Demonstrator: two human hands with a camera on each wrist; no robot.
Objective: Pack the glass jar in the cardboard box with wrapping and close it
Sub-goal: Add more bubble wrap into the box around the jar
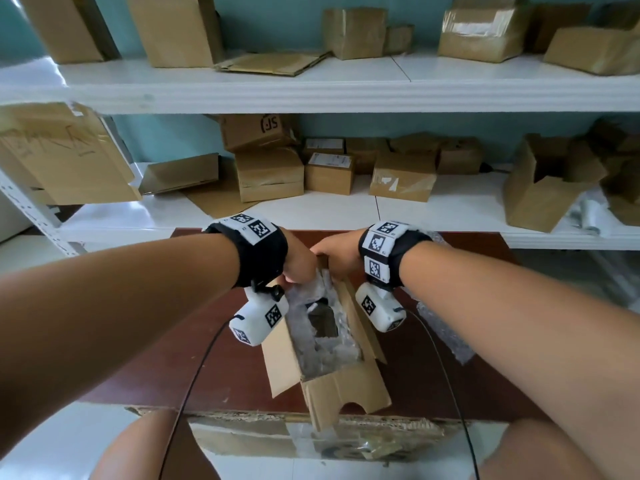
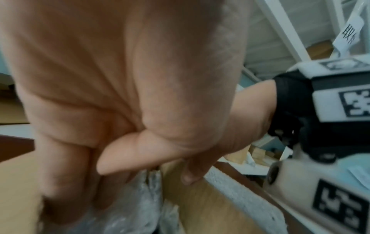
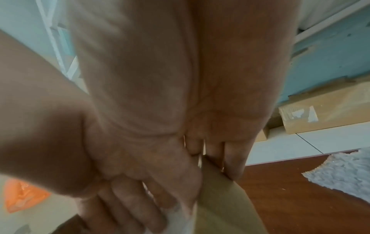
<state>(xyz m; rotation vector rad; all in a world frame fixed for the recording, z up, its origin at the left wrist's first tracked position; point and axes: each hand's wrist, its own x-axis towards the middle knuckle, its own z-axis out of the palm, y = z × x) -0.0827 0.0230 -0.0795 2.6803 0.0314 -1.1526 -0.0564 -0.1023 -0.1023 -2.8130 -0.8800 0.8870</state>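
Box (image 1: 325, 344) is sitting open on the table (image 1: 180, 348), long axis running away from the person, both hands working at its far end. Left hand (image 1: 298, 268) is reaching down inside at the far left corner, fingers (image 2: 66, 178) curled onto the wrap (image 1: 304, 327) and pushing it in. Right hand (image 1: 337, 256) is pinching the far-right flap (image 3: 218, 186), thumb inside, fingers outside, and holding it upright. Jar is not showing directly (a dark gap in the middle of the wrap is probably it; cannot tell). So it is lying below and nearer the person than both grips. Near flap (image 1: 346, 393) is hanging open toward the person. A spare wrap sheet (image 1: 446, 334) is lying on the table right of the box. Judging: padding is nearly done and the flaps are next; the right hand is already on one.
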